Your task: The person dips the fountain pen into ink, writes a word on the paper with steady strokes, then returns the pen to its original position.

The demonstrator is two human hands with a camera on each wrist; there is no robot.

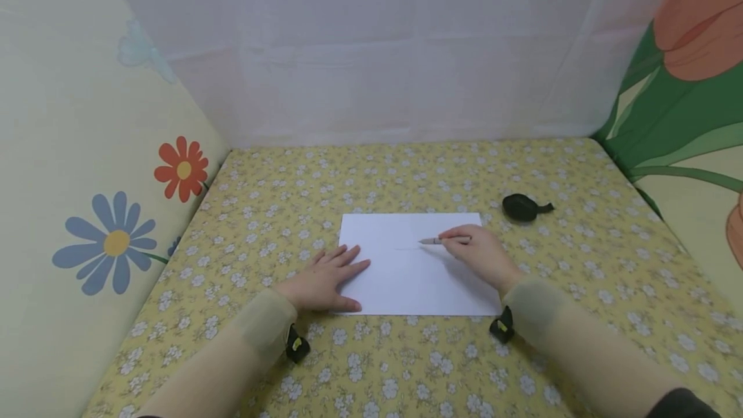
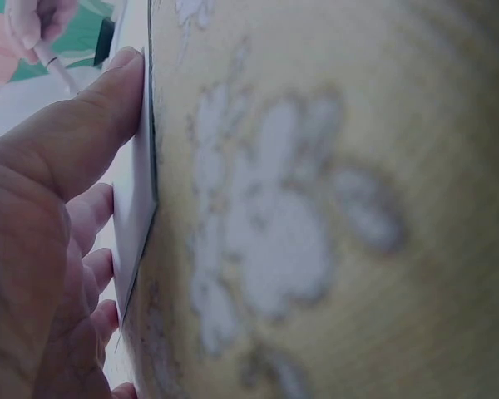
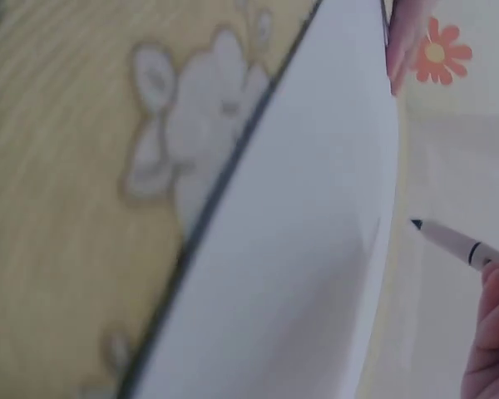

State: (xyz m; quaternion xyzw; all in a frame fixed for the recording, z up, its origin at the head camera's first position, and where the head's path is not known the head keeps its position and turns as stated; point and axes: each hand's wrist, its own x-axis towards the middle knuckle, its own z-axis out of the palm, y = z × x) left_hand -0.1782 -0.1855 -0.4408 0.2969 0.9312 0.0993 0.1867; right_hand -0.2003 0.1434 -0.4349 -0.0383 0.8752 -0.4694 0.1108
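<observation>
Dark, rounded object with a short tail (image 1: 520, 208) noted right of centre in the head view, well apart from the hands. Creased, pale fabric backdrop (image 1: 406, 50) across the top. Smooth, rectangular white paper sheet (image 1: 406, 289) lies centrally on yellow flower-patterned cloth (image 1: 395, 366). Left hand (image 1: 325, 279), fingers spread, rests on the sheet's left edge. Right hand (image 1: 478, 253) pinches a slim, pale-barrelled pen (image 1: 431, 241); the right wrist view shows its dark tip (image 3: 417, 223) off the paper, unclear from the head.
</observation>
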